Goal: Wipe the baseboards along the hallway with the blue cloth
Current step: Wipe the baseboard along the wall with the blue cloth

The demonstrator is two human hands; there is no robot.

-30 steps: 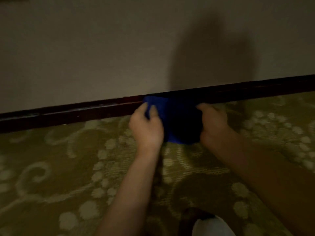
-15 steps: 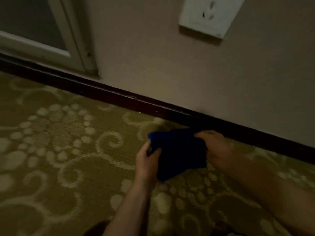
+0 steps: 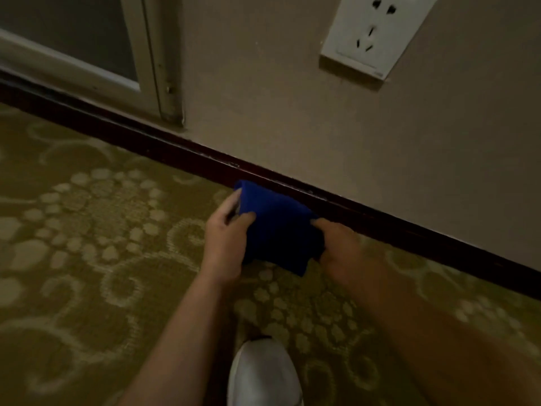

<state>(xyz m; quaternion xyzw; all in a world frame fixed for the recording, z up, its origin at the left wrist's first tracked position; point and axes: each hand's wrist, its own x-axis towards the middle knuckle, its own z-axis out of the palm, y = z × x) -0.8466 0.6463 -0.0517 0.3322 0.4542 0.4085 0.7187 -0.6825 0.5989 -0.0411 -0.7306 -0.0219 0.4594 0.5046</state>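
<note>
From the head camera we see, at mid-frame, our left hand [image 3: 227, 241] and right hand [image 3: 341, 247] each pinching a side of the blue cloth [image 3: 275, 227], its top edge against the dark baseboard [image 3: 175, 149], above the patterned carpet [image 3: 87, 259].

My two bare forearms, no sleeves, left hand [image 3: 227, 238], right hand [image 3: 341, 247], one white shoe [image 3: 263, 376] below

A dim indoor hallway, like a hotel corridor: olive-green carpet with pale swirls and dotted flowers [image 3: 96, 230], a dark reddish-brown wooden baseboard [image 3: 181, 148] beneath a plain beige wall [image 3: 263, 92], a white plastic wall socket [image 3: 371, 33], and a cream-painted door frame [image 3: 158, 63].
</note>
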